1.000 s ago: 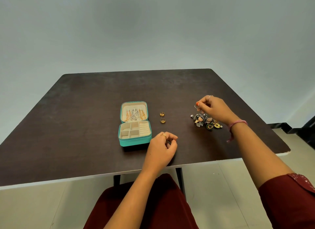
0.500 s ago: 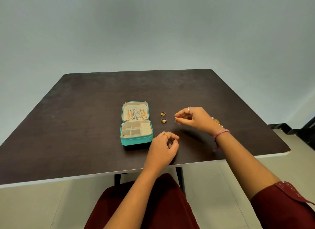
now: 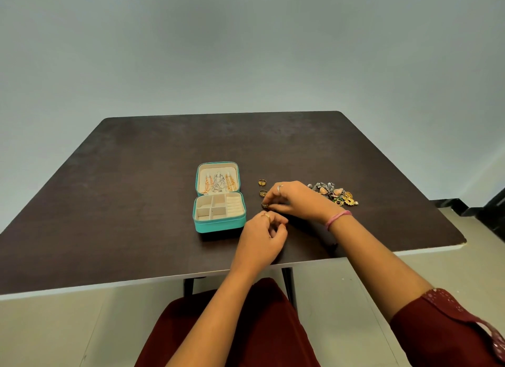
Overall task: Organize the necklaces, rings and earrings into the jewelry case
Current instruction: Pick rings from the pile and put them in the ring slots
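Observation:
A teal jewelry case [image 3: 218, 225] lies open on the dark table [image 3: 136, 191]. Necklaces [image 3: 218, 182] hang in its lid, and its cream compartments look bare. Two gold rings [image 3: 262, 182] [image 3: 263, 193] lie just right of the case. My right hand [image 3: 293, 201] pinches a small silver ring [image 3: 264, 205] at the table surface below them. My left hand [image 3: 263, 236] rests near the case's front right corner, fingers curled, nothing seen in it. A heap of earrings [image 3: 334, 193] lies behind my right wrist.
The table's front edge [image 3: 164, 280] runs close to my lap, and its right corner [image 3: 461, 242] is rounded. A plain wall stands behind the table. A dark object [image 3: 489, 210] sits on the floor at far right.
My right hand has travelled left from the earring heap with the small ring and come down beside the two gold rings. My left hand has hardly moved.

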Available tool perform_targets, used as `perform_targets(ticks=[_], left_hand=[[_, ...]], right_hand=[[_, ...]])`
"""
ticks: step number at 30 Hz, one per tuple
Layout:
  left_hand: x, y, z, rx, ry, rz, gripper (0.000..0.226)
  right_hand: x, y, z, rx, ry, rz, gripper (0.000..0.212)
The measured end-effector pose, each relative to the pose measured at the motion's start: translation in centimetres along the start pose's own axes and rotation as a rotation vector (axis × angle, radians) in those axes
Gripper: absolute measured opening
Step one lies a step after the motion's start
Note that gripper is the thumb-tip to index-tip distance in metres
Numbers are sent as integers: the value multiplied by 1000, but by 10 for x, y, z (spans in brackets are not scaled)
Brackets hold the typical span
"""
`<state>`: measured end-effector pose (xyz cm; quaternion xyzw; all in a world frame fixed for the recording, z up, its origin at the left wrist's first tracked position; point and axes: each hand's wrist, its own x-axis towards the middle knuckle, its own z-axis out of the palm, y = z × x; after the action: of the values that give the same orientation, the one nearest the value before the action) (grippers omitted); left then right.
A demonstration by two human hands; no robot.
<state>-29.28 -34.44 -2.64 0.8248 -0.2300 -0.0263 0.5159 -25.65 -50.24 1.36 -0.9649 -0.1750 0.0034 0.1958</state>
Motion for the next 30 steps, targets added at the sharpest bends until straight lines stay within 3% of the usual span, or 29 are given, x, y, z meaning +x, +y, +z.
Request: perform_targets(ticks=[6,11,16,22,30], left_hand=[[0,-1,0,-3,5,-3,13],[-1,1,-1,-7,-5,-6,13],[-1,2,-1,-3,-10,-11,13],[-1,2,0,8,-9,-3,14],[-2,1,0,-7,-4,-1,14]], right_hand=[[-6,4,1,82,55,24,23],[-32,25,-18,151,346,86,19],[-80,62,-37,297,623,323,16],[-122,106,-25,369,550,625,15],[-109,98,-19,276,470,619,24]])
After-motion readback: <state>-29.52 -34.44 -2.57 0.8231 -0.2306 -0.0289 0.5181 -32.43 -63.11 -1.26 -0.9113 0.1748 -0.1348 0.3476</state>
